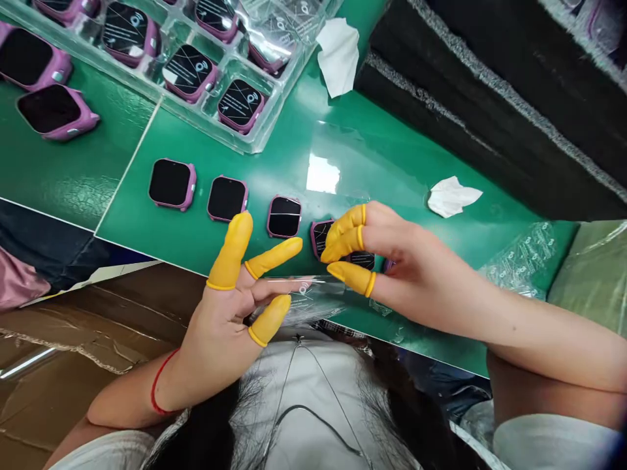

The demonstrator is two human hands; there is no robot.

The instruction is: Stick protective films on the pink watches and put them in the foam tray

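Yellow finger cots cover some fingertips of both hands. My left hand has its thumb and two cotted fingers spread, while a bare finger curls over clear plastic films lying against the hand. My right hand pinches at the near edge of a purple smartwatch whose screen bears a printed film. Whatever lies between those fingertips is too small to make out. Leftward in the row are a smartwatch with a light streak across its screen and two dark-screened smartwatches. Another printed-film smartwatch is partly hidden by my right hand.
A clear compartment tray of film-covered watches stands at the far left. Two more watches lie beside it. Black foam blocks fill the back right. White paper scraps and crumpled films lie on the green table.
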